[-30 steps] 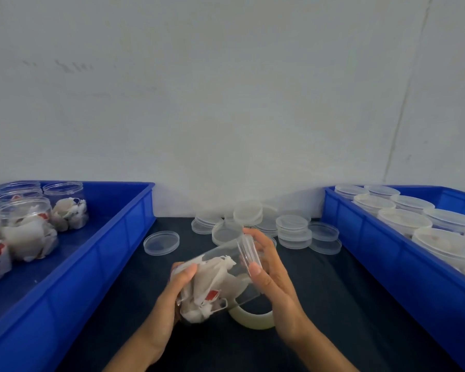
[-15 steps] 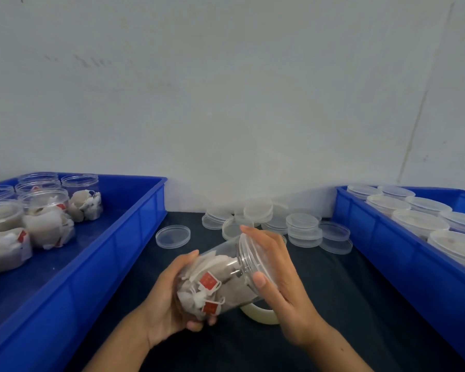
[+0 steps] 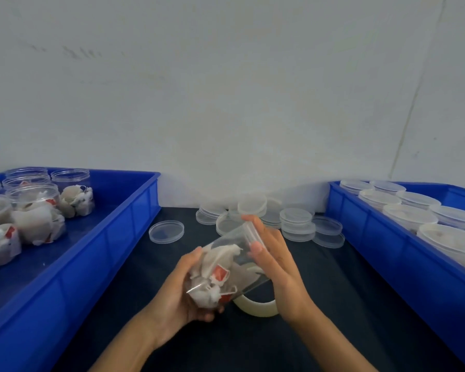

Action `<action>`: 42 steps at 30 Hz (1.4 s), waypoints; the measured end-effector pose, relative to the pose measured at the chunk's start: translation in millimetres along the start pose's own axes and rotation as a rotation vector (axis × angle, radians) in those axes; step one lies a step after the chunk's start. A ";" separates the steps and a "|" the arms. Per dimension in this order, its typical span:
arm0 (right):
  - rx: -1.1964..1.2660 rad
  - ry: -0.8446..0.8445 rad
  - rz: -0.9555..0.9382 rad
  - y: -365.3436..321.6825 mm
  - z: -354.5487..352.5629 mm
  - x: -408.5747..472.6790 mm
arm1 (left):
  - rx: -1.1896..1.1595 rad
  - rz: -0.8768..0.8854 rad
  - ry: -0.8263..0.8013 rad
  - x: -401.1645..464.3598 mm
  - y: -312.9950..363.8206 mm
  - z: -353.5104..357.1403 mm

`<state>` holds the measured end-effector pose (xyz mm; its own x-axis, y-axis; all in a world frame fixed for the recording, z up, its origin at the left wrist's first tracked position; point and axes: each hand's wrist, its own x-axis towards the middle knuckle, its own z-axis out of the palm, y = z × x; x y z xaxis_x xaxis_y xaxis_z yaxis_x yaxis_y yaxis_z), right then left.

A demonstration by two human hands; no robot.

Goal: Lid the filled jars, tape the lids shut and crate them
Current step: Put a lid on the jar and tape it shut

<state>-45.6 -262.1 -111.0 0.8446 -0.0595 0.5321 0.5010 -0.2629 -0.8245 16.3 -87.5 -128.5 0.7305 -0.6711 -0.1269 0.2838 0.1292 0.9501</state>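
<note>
— Pale wall behind, dark surface [image 3: 320,304] below: what are you holding?

— You hold a clear jar [image 3: 226,267] tilted on its side above the surface, mouth up and to the right, stuffed with white tea bags carrying red tags. Your left hand [image 3: 180,296] cups its base, fingers curled under and round it. Your right hand [image 3: 277,267] grips the lid [image 3: 253,232] at the mouth, thumb on the near rim, fingers wrapped over the far side.

— And around your hands?

— A tape roll [image 3: 255,307] lies flat on the surface just beneath the jar, partly hidden by your right wrist. Loose lids [image 3: 295,221] sit stacked by the wall, with a single lid [image 3: 166,231] lying apart to their left. The left blue crate [image 3: 113,237] holds unlidded jars [image 3: 35,210] filled with tea bags; the right blue crate [image 3: 387,237] holds lidded jars [image 3: 411,213] in rows.
</note>
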 end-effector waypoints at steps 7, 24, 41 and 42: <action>0.031 -0.062 0.230 6.3 0.2 11.1 | 0.074 0.275 0.187 2.2 -8.4 1.4; 0.034 -0.078 0.130 3.3 -10.0 0.8 | -0.033 0.287 0.071 0.5 -13.3 7.8; -0.210 0.142 0.143 2.7 7.0 11.8 | 0.840 0.443 0.263 5.7 -9.4 -10.2; -0.197 0.127 0.128 1.1 9.0 12.7 | 0.882 0.451 0.287 6.5 -11.9 -9.8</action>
<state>-32.7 -254.5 -106.8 0.8622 -0.2214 0.4556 0.3344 -0.4269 -0.8402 23.7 -86.2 -143.4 0.8099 -0.4781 0.3399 -0.5253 -0.3334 0.7829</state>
